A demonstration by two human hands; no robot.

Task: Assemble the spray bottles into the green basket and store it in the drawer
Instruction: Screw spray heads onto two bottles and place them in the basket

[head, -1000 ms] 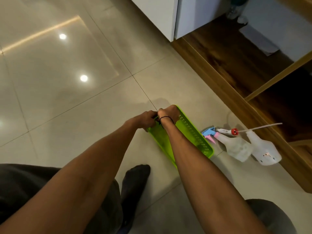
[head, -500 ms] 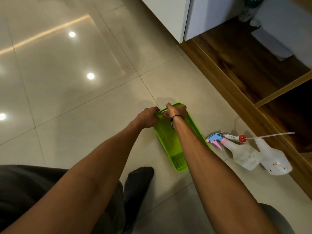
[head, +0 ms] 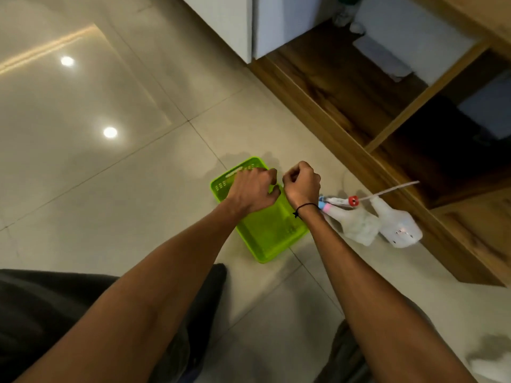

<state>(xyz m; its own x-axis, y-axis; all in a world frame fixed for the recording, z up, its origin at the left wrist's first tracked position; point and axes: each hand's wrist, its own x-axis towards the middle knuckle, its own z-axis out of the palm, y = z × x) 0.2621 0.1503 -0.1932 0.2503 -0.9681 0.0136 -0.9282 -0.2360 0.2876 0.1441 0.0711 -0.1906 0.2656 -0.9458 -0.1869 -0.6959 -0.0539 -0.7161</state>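
The green basket (head: pixel 269 236) lies flat on the tiled floor, empty. My left hand (head: pixel 251 189) is over its far end, fingers curled at the right rim. My right hand (head: pixel 301 183) hovers just right of that rim as a loose fist with nothing visible in it. Two translucent white spray bottles lie on the floor to the right of the basket: one (head: pixel 358 226) with a blue and pink head partly hidden behind my right wrist, the other (head: pixel 399 228) beside it. A white sprayer head with a red nozzle (head: pixel 352 200) and a long thin tube lies across their necks, outside the bottles.
A low wooden cabinet (head: pixel 345 106) with open compartments runs along the right side, close behind the bottles. A white cabinet door (head: pixel 221 20) stands at the top. My dark-socked foot (head: pixel 210 288) rests just in front of the basket. Glossy tiled floor spreads to the left.
The basket went from tilted on its side to flat on the floor. My right hand came off its far end and moved right; my left hand stayed over it.
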